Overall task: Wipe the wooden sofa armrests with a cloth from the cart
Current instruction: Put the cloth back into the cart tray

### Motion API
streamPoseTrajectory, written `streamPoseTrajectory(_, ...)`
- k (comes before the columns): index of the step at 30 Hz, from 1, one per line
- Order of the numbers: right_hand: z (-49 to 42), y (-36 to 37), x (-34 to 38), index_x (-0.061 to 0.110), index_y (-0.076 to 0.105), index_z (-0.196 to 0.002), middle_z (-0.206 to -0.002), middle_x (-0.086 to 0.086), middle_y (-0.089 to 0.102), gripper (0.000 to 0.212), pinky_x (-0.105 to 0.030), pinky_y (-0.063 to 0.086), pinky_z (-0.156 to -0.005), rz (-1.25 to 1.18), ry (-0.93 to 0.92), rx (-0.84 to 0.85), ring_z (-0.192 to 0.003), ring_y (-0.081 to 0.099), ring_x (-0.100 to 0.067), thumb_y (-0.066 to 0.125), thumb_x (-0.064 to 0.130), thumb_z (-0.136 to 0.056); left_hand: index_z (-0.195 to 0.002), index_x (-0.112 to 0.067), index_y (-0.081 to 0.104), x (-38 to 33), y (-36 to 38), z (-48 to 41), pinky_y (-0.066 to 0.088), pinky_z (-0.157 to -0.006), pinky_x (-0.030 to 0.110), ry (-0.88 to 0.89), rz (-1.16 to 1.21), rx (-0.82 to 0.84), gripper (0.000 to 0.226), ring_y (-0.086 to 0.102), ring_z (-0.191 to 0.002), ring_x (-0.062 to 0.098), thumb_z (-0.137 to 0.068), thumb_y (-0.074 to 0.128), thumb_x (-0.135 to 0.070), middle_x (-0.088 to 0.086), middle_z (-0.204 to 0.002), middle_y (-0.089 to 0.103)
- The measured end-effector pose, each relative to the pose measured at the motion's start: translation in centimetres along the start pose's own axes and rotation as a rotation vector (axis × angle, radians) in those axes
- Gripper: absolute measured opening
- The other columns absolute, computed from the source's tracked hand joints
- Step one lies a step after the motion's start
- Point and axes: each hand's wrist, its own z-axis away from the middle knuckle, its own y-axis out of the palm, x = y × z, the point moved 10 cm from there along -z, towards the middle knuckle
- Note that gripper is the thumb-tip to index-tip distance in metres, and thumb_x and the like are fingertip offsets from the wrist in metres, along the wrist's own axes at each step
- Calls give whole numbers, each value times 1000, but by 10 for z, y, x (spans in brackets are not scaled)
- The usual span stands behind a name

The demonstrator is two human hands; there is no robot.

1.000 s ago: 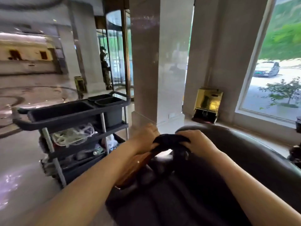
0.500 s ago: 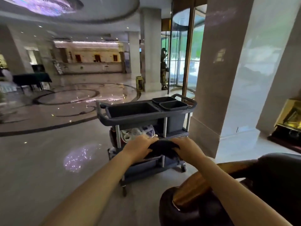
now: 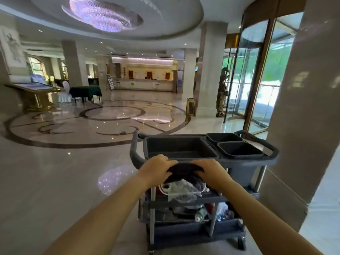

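A dark cloth (image 3: 181,172) is bunched between my two hands, held in the air just in front of the grey service cart (image 3: 272,151). My left hand (image 3: 156,169) grips its left end with curled fingers. My right hand (image 3: 209,171) grips its right end the same way. The cart's top holds one large empty bin (image 3: 180,147) and two small bins (image 3: 239,148). The sofa and its wooden armrests are out of view.
The cart's lower shelves carry plastic bags (image 3: 181,190), a bottle (image 3: 200,214) and other supplies. A marble pillar (image 3: 303,107) stands close on the right, with a revolving glass door (image 3: 257,80) behind it. Polished lobby floor (image 3: 73,172) stretches to the left.
My view has swung left from the sofa to face the cart. Both hands keep hold of the cloth, which has moved from over the armrest to in front of the cart.
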Motion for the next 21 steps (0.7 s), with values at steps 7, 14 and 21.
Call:
streamPoseTrajectory(7, -115, 23, -46, 25, 64, -102, -100, -3, 71, 20, -35, 51, -83, -35, 5, -21, -92, 64, -21, 53, 18, -87, -128, -28, 45, 81, 38, -95, 47, -91, 34, 12, -56, 3, 36, 54, -102, 19, -92, 50, -29, 5, -111, 61)
streamPoseTrajectory(14, -240, 55, -102, 27, 64, -100, -101, 0, 70, 21, -35, 51, -86, -45, 61, 3, -94, 63, -18, 51, 15, -87, -137, -26, 37, 172, 90, -200, 41, -98, 35, 22, -76, 49, 44, 48, -112, 21, -95, 46, -29, 6, -121, 56)
streamPoseTrajectory(21, -333, 70, -154, 20, 64, -103, -103, -5, 70, 23, -41, 51, -83, -32, 94, -7, -95, 62, -24, 51, 10, -87, -139, -25, 35, 231, 128, -290, 40, -98, 33, 48, -63, 66, 46, 48, -114, 21, -95, 46, -28, 5, -125, 55)
